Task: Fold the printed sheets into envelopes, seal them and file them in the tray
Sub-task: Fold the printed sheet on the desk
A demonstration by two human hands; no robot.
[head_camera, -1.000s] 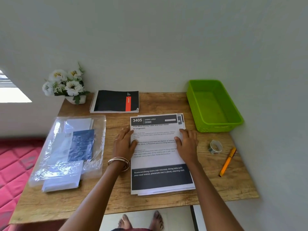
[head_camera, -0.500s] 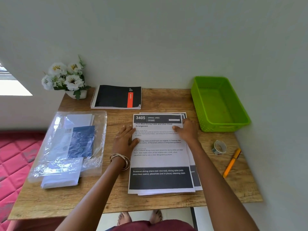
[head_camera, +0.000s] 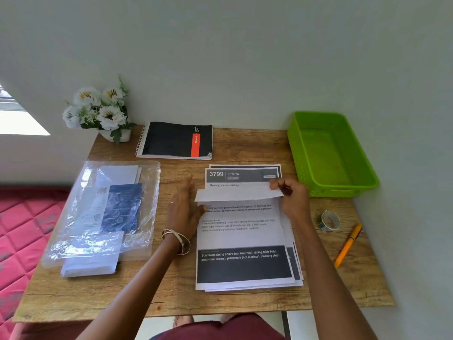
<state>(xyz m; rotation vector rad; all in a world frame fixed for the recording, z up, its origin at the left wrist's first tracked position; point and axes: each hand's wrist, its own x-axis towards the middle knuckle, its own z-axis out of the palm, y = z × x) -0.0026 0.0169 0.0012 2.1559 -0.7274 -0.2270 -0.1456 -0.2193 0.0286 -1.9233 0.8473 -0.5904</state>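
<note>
A stack of printed sheets [head_camera: 245, 241] lies in the middle of the wooden table [head_camera: 220, 303]. My right hand [head_camera: 293, 198] pinches the far edge of the top sheet [head_camera: 239, 195] and has curled it back toward me, baring the sheet headed "3799 KITCHEN" [head_camera: 242, 174] below. My left hand [head_camera: 182, 212] rests flat, fingers spread, against the stack's left edge. A clear plastic bag with envelopes [head_camera: 107, 212] lies at the left. The green tray [head_camera: 328, 153] stands at the back right with nothing in it.
A black spiral notebook [head_camera: 175, 141] and a pot of white flowers [head_camera: 100, 111] sit at the back by the wall. A tape roll [head_camera: 329, 220] and an orange pen [head_camera: 346, 246] lie right of the stack. A red quilted surface [head_camera: 22, 229] borders the table's left side.
My right hand has slid up to the top sheet's far edge, pinched it and lifted it toward me, baring the sheet below. My left hand moved slightly off the page to its left edge.
</note>
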